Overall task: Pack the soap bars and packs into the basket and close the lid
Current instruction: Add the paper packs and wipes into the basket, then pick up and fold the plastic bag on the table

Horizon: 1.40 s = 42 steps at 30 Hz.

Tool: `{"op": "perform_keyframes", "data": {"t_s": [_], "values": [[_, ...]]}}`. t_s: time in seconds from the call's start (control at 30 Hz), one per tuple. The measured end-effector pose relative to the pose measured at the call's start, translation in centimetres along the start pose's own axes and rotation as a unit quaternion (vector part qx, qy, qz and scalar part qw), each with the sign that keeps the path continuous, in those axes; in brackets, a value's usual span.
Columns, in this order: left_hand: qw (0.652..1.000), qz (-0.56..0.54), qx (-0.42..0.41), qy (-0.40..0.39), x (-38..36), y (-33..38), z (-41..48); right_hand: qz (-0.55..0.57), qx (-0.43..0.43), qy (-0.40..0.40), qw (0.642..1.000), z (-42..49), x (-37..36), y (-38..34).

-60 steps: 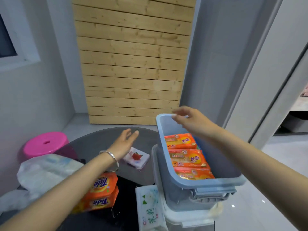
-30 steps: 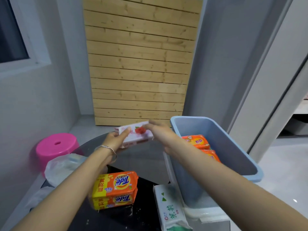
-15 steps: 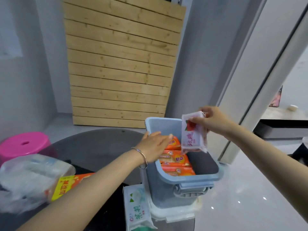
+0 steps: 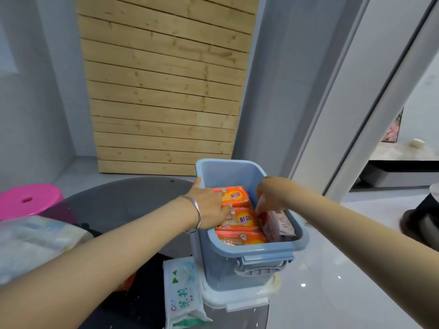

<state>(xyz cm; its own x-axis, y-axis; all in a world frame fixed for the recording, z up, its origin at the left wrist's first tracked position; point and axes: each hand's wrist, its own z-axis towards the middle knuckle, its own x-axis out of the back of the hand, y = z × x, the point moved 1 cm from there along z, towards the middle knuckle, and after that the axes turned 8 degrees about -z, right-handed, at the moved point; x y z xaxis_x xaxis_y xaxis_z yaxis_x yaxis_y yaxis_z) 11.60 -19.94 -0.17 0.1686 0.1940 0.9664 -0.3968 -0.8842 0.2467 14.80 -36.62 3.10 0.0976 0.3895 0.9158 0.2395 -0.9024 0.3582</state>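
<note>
The blue plastic basket (image 4: pixel 256 251) stands on its translucent white lid (image 4: pixel 235 300) at the dark table's right edge. Three orange soap packs (image 4: pixel 240 220) lie in a row along its left side. A pink-and-white soap pack (image 4: pixel 276 225) stands on edge along the right wall, and my right hand (image 4: pixel 273 193) grips its far end from above. My left hand (image 4: pixel 211 207) reaches over the left rim and presses on the orange packs with its fingers. A white-and-green pack (image 4: pixel 181 295) lies on the table beside the basket.
A clear bag of white items (image 4: pixel 35 241) lies at the table's left. An orange pack (image 4: pixel 127 280) shows partly under my left forearm. A pink stool (image 4: pixel 28 200) stands on the floor to the left. A wooden slat panel (image 4: pixel 161 91) leans on the wall behind.
My left hand picked the pink-and-white pack off the table and passed it to my right hand, which has lowered it into the basket's right side. My left hand moved onto the orange packs.
</note>
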Motion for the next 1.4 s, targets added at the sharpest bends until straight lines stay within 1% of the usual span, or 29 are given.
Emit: {"op": "perform_keyframes", "data": {"t_s": [0.07,0.17,0.23,0.37,0.5,0.57,0.67,0.77,0.87,0.97,1.07,1.13,1.2,1.27,1.33,1.37,1.4], "values": [[1.000,-0.003,0.006,0.001,0.0,-0.1,0.1,0.049,0.029,-0.026,0.998,-0.5,0.2,1.5],[1.000,-0.016,0.009,0.003,0.2,0.0,0.1,-0.008,0.062,-0.072,0.995,-1.7,0.6,3.9],[1.000,-0.022,0.008,0.006,0.1,0.2,0.0,-0.009,0.077,-0.097,0.992,-2.3,0.4,4.4],[1.000,-0.019,0.013,0.013,0.1,0.3,-0.1,-0.015,0.101,-0.065,0.993,-2.1,-0.6,3.8],[0.999,-0.023,0.018,0.020,0.2,0.6,-0.2,0.014,0.068,-0.072,0.995,-1.8,-2.8,2.4],[0.999,-0.031,0.020,0.020,0.2,0.5,-0.2,0.008,0.067,-0.064,0.996,-1.9,-3.5,1.7],[0.999,-0.032,0.019,0.020,0.1,0.5,-0.2,0.015,0.095,-0.052,0.994,-2.2,-2.8,2.4],[0.999,-0.035,0.015,0.019,0.0,0.4,-0.1,-0.028,0.118,-0.037,0.992,-2.3,-2.2,3.3],[0.999,-0.041,0.011,0.019,0.0,0.3,0.1,-0.061,0.104,-0.073,0.990,-2.5,-2.9,2.1],[0.999,-0.027,0.016,0.008,-0.2,0.2,0.2,-0.037,0.096,-0.076,0.992,-2.7,-3.6,1.4],[1.000,-0.018,0.020,0.000,-0.1,0.2,0.0,-0.048,0.093,-0.097,0.990,-2.9,-3.6,1.2],[0.999,-0.021,0.026,-0.009,0.0,0.4,-0.6,-0.036,0.087,-0.104,0.990,-3.3,-3.6,0.7],[1.000,-0.024,0.011,0.008,-0.2,0.4,-1.6,0.022,0.070,-0.061,0.995,-4.1,-3.1,0.4],[0.994,-0.089,-0.016,0.062,-0.8,-0.5,-3.2,0.101,0.055,0.036,0.993,-5.3,-2.0,0.1],[0.976,-0.165,-0.033,0.137,-1.8,-1.9,-5.3,0.191,0.070,0.145,0.968,-6.9,-0.8,-0.6],[0.968,-0.190,-0.031,0.162,-2.3,-2.8,-6.5,0.250,0.090,0.184,0.947,-7.7,-0.3,-1.4],[0.962,-0.210,-0.024,0.174,-2.8,-3.7,-7.8,0.307,0.114,0.204,0.923,-8.6,0.3,-2.5]]}}
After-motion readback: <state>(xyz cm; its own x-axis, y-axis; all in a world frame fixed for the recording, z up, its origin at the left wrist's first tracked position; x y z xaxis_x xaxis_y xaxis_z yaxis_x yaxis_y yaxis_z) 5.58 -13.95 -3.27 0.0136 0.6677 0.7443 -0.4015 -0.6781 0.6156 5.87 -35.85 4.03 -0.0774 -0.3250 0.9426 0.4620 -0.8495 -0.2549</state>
